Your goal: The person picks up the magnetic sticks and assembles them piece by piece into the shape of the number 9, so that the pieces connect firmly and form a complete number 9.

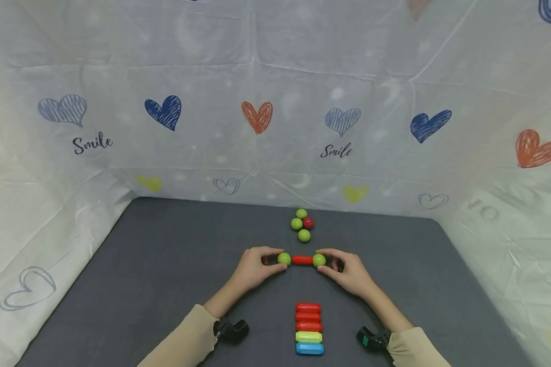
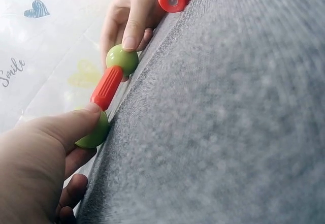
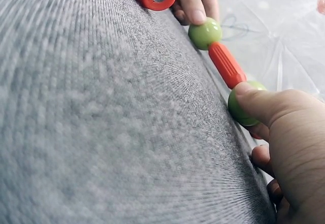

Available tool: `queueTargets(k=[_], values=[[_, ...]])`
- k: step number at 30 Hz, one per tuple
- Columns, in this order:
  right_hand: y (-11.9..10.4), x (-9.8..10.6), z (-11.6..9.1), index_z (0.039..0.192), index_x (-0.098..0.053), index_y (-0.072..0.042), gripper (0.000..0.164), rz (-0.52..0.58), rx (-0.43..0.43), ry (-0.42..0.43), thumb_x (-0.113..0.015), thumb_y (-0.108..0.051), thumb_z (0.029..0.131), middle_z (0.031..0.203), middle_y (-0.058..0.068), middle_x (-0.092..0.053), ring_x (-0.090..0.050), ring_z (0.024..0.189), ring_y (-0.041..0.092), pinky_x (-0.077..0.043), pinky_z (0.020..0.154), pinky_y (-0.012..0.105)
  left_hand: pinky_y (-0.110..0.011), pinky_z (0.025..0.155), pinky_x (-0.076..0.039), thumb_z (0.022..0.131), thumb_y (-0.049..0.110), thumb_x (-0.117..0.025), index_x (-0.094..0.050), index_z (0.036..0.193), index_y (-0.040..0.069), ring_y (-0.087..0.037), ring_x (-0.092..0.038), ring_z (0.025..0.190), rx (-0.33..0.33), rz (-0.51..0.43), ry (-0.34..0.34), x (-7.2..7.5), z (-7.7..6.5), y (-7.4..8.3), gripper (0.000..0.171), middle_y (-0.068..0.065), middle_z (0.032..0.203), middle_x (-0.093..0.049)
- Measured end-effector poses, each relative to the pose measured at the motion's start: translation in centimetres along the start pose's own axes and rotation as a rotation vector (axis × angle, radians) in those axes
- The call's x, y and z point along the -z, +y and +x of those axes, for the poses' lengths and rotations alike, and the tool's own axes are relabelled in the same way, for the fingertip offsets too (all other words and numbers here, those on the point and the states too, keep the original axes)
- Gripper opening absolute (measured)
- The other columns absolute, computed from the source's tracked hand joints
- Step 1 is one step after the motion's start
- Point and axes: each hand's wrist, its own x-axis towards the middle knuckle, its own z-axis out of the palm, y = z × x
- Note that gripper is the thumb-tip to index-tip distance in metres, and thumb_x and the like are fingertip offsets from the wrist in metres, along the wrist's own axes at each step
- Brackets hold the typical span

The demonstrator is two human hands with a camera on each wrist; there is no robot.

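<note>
Near the middle of the table lies a short red ridged rod (image 1: 302, 260) between two green balls. My left hand (image 1: 255, 267) pinches the left green ball (image 1: 284, 258) between thumb and fingers. The right green ball (image 1: 319, 260) is pinched the same way by my right hand (image 1: 349, 272). In the left wrist view the red rod (image 2: 106, 88) runs from near the left thumb up to the far ball (image 2: 122, 59). The right wrist view shows the same red rod (image 3: 226, 65) lined up between both balls. The thumbs partly cover the near balls and the rod's ends.
Behind the hands sit several loose green balls (image 1: 304, 235) and a red ball (image 1: 308, 223). In front, a column holds red rods (image 1: 308, 317), a yellow-green rod (image 1: 309, 337) and a blue rod (image 1: 309, 348). A white heart-printed sheet (image 1: 294, 92) surrounds the dark grey table (image 1: 188, 244).
</note>
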Motion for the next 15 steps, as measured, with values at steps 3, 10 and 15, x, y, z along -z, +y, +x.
queueTargets(k=[3, 10, 15], values=[[0.03, -0.03, -0.02, 0.130, -0.076, -0.014, 0.037, 0.004, -0.001, -0.001, -0.083, -0.020, 0.094, 0.069, -0.013, -0.049, -0.043, 0.059, 0.002, -0.034, 0.055, 0.021, -0.025, 0.056, -0.039, 0.091, 0.029, -0.087, -0.080, 0.127, 0.014, -0.007, -0.047, 0.058, -0.007, 0.004, 0.002, 0.00, 0.01, -0.01, 0.040, 0.008, 0.079, -0.066], [0.07, -0.06, 0.11, 0.130, -0.076, -0.015, 0.037, 0.006, 0.004, -0.005, -0.083, -0.021, 0.094, 0.070, -0.013, -0.049, -0.044, 0.060, 0.002, -0.035, 0.055, 0.022, -0.025, 0.056, -0.038, 0.091, 0.030, -0.087, -0.080, 0.128, 0.016, -0.007, -0.046, 0.058, -0.008, 0.027, 0.000, 0.00, 0.14, -0.04, 0.040, 0.009, 0.076, -0.064], [-0.02, -0.16, 0.07, 0.129, -0.076, -0.015, 0.037, 0.004, 0.001, -0.005, -0.084, -0.021, 0.094, 0.070, -0.012, -0.050, -0.044, 0.060, 0.002, -0.036, 0.056, 0.022, -0.025, 0.055, -0.038, 0.091, 0.030, -0.087, -0.079, 0.129, 0.016, -0.007, -0.046, 0.057, -0.003, 0.036, -0.006, 0.01, 0.09, -0.04, 0.041, 0.009, 0.074, -0.061]])
